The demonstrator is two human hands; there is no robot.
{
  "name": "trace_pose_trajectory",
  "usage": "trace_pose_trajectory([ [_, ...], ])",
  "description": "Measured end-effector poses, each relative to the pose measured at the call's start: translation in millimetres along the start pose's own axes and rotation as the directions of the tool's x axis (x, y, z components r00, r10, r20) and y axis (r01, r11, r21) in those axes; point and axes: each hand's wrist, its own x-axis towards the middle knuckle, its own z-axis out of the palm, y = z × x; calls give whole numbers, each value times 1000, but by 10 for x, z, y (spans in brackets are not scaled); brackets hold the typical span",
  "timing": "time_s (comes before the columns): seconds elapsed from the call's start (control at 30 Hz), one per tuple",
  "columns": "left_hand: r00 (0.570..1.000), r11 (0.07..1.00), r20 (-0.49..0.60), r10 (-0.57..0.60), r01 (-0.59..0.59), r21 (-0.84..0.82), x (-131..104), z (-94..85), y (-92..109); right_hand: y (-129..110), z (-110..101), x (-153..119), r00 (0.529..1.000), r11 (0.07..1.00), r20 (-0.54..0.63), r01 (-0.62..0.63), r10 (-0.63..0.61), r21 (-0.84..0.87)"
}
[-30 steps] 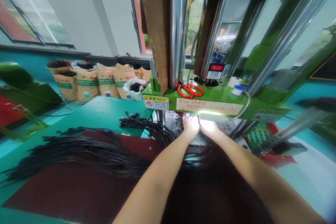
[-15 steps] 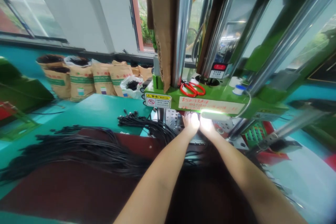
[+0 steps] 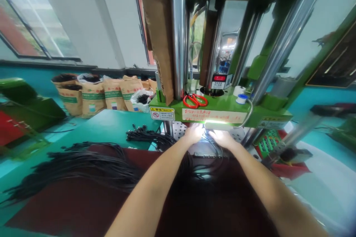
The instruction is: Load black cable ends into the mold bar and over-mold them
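Both my hands reach under the green press head into bright lamp light. My left hand [image 3: 194, 134] is over the mould plate [image 3: 179, 130], its fingers washed out by glare. My right hand [image 3: 223, 139] lies a little to the right, its fingers pointing inward to the left and also blurred by the light. Thin black cables [image 3: 218, 151] come out between the hands and curve down toward the front. Whether either hand grips them cannot be made out. A metal mould edge [image 3: 207, 154] shows below the fingers.
Red-handled scissors [image 3: 195, 100] and a blue-white spool [image 3: 241, 99] lie on the press head [image 3: 167, 100]. A large bundle of black cables [image 3: 91, 166] spreads across the brown board [image 3: 69, 203] at left. Paper sacks [image 3: 93, 98] stand by the wall. A button panel [image 3: 268, 142] is at right.
My hands have moved apart, and black cables now show between and below them. The camera view has shifted, so the press appears slightly farther left and more upright.
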Motion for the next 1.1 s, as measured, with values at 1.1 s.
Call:
trace_pose_trajectory([
  [1.1,984,998,169,51,-43,-53,82,71,-297,133,0,19,990,997,115,-82,80,6],
])
